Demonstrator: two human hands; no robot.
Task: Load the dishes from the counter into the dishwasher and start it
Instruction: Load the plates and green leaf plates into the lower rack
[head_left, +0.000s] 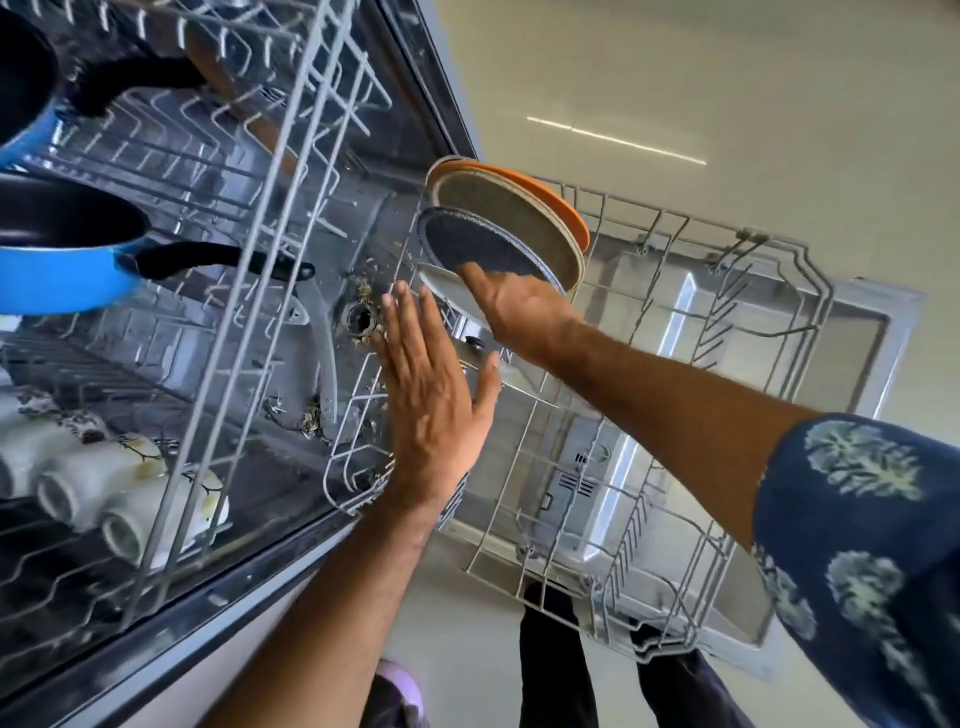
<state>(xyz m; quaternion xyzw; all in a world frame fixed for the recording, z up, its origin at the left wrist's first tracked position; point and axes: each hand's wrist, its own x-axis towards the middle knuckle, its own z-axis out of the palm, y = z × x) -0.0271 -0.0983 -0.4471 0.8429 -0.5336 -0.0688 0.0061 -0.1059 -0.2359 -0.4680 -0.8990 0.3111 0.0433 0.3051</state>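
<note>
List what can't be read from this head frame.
- Right hand: fingers hidden behind the white plate, grip unclear.
- Lower rack: near corner covered by the patterned sleeve.
- Blue pans: cut off by the left edge.
- Counter: out of view, remaining dishes unknown.
- Left hand: open, contact unclear.

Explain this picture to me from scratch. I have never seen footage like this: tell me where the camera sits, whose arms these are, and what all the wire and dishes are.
There is one view, from a camera worn on a person's head, looking down and tilted. The two bare arms are that person's own. The wire frames are an open dishwasher's racks. The pulled-out lower rack holds plates on edge: an orange plate, a tan plate, a dark speckled plate and a white plate. The right hand is at those plates, though its fingers are hidden. The left hand is flat and holds nothing. The upper rack carries blue pans and white mugs.
</note>
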